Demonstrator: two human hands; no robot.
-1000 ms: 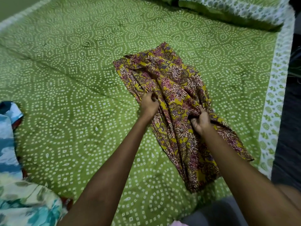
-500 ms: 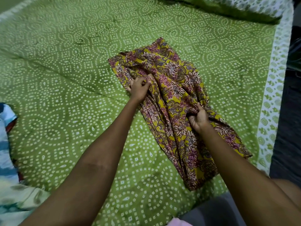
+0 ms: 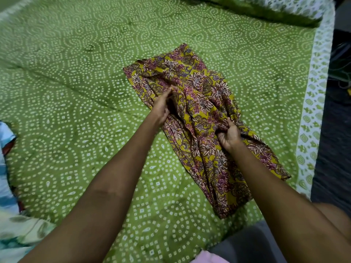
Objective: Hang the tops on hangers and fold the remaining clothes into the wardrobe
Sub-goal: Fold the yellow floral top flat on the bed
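A yellow garment with a maroon and cream floral print (image 3: pixel 205 114) lies lengthwise on the bed, bunched into long folds. My left hand (image 3: pixel 163 105) rests on its left side near the upper part, fingers stretched along a fold and pressing into the cloth. My right hand (image 3: pixel 228 134) grips a gathered bunch of the same cloth at its middle, thumb up and fingers curled under. The lower end of the garment trails toward me, near the bed's right edge.
The green bedsheet with white dotted circles (image 3: pixel 76 92) covers the bed; its white-bordered edge (image 3: pixel 311 114) runs down the right. Blue, white and floral clothes (image 3: pixel 13 221) lie at the lower left. A green pillow (image 3: pixel 266 10) sits at the top right. Dark floor lies beyond the right edge.
My left hand let go of the fold it held, moved up along the garment's left side and now lies flatter on the cloth. My right hand keeps its grip at the middle.
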